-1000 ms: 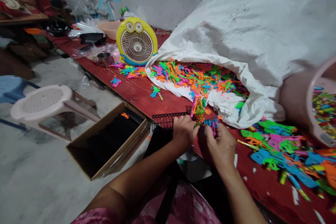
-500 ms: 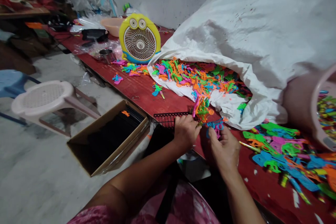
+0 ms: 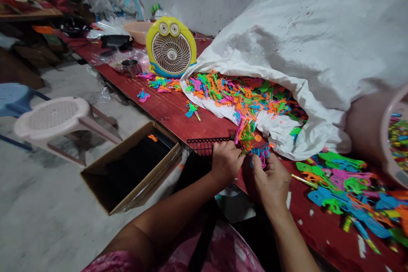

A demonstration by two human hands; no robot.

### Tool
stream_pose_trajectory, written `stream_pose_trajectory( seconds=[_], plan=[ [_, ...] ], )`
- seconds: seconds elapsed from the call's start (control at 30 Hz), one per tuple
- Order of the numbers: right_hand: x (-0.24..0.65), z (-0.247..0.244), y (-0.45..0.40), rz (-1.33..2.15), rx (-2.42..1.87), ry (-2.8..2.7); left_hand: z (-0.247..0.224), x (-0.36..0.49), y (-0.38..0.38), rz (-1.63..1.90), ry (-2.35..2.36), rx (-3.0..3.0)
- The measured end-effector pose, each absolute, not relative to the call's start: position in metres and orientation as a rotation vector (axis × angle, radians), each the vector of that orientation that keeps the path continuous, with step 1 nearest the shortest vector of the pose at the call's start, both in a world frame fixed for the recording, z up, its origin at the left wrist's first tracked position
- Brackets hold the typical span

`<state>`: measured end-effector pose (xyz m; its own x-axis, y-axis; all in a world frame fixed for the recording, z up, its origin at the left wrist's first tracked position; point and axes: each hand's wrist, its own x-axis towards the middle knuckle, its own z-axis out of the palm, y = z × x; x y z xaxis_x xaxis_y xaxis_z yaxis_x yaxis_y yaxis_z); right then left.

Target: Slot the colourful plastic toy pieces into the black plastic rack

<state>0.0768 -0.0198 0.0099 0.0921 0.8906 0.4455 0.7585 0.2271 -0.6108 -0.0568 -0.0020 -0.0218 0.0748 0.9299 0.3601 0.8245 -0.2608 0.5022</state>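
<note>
My left hand (image 3: pixel 227 163) grips the end of a black plastic comb-like rack (image 3: pixel 207 147) above the red table's edge. My right hand (image 3: pixel 270 180) pinches a blue and pink moulded plastic piece (image 3: pixel 261 155) close to the rack's end. Between the hands, a cluster of orange and green plastic pieces (image 3: pixel 246 134) stands just beyond my fingers. A white woven sack (image 3: pixel 287 42) spills many neon plastic pieces (image 3: pixel 242 97) onto the table. The rack's far teeth show, and my fingers hide its near end.
Loose neon pieces (image 3: pixel 347 191) cover the red table (image 3: pixel 165 112) to my right. A pink bucket of pieces (image 3: pixel 397 144) stands at the right edge. An open cardboard box of black racks (image 3: pixel 130 170) sits on the floor at left, beside a pale plastic stool (image 3: pixel 54 119). A yellow fan (image 3: pixel 170 46) stands behind.
Both hands stay almost in place, holding the same pieces. The whole scene shifts slightly in view as my head moves.
</note>
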Motion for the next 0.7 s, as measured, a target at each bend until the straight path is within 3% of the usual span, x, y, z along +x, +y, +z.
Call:
stream_pose_trajectory(
  seconds=[0.3, 0.7],
  plan=[
    [0.0699, 0.0188, -0.0140, -0.003, -1.569, -1.793, -0.0203, -0.0581, -0.0011, 0.918, 1.781, 2.190],
    [0.0772, 0.0149, -0.0145, 0.176, -1.541, -1.728, -0.0215, -0.0576, -0.0004, 0.910, 1.783, 2.185]
  ],
)
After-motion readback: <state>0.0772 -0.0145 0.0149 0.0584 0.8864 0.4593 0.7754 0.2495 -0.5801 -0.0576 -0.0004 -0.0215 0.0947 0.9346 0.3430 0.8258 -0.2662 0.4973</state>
